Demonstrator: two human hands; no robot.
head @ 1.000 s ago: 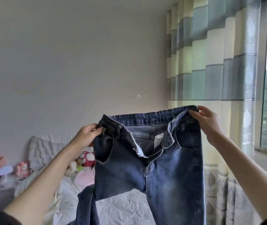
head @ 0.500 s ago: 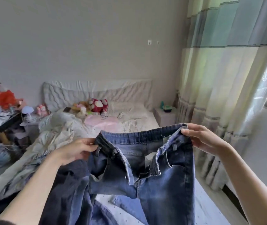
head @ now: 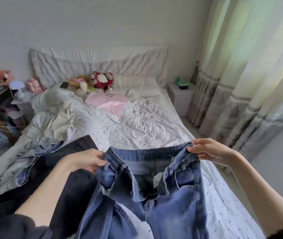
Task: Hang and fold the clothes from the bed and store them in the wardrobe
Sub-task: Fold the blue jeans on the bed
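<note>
Left hand (head: 85, 160) and right hand (head: 209, 150) each pinch jeans (head: 154, 195) waistband over bed (head: 146, 128). Fly open, legs bunched: risk of crooked fold, pinch slipping.

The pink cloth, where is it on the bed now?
In the head view the pink cloth lies flat near the head of the bed, just in front of the red mushroom toy and left of the pillow.
</note>
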